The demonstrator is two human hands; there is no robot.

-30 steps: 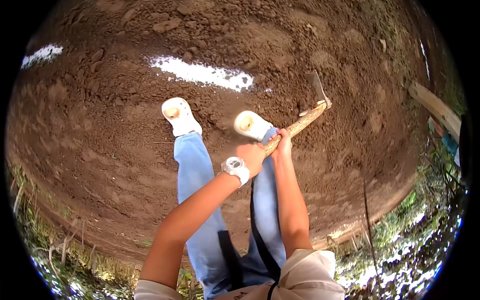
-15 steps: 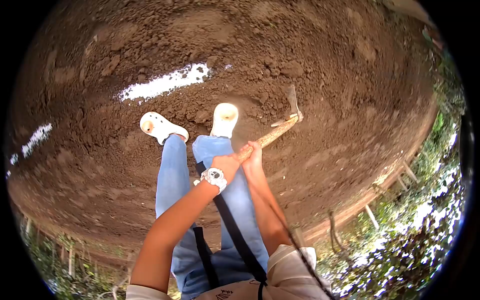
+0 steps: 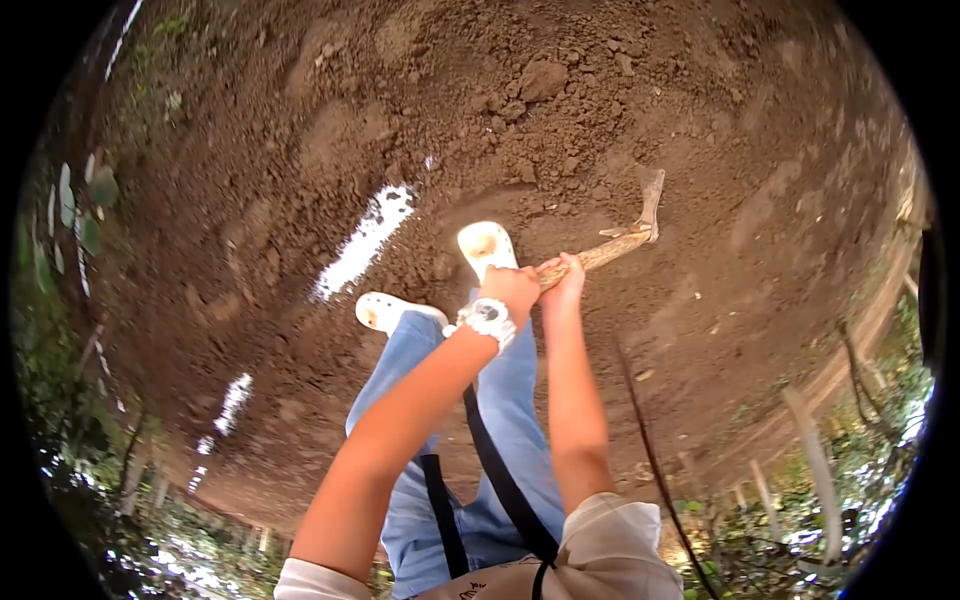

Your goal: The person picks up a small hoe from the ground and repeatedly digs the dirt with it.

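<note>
A hoe [image 3: 612, 252] with a rough wooden handle lies across the view, its metal head [image 3: 650, 205] toward the right just above the soil. Its blade points away from me, and a narrower part sticks out to the left of the socket. My left hand [image 3: 515, 290], with a white watch [image 3: 488, 318] on the wrist, is closed around the end of the handle. Right beside it, my right hand [image 3: 564, 280] wraps the handle a little closer to the head. The fingers' undersides are hidden.
Loose brown soil [image 3: 400, 110] with clods [image 3: 543, 80] spreads all around. My feet stand on it in white clogs [image 3: 487, 245]. A bright sunlit patch [image 3: 368, 240] lies left of them. Wooden stakes [image 3: 815, 460] and greenery line the right edge; a dark cord [image 3: 660, 460] hangs by my right arm.
My view has turned, so the ground, feet and hands appear shifted rightward. The hoe is still in both hands, its head now farther right in the view.
</note>
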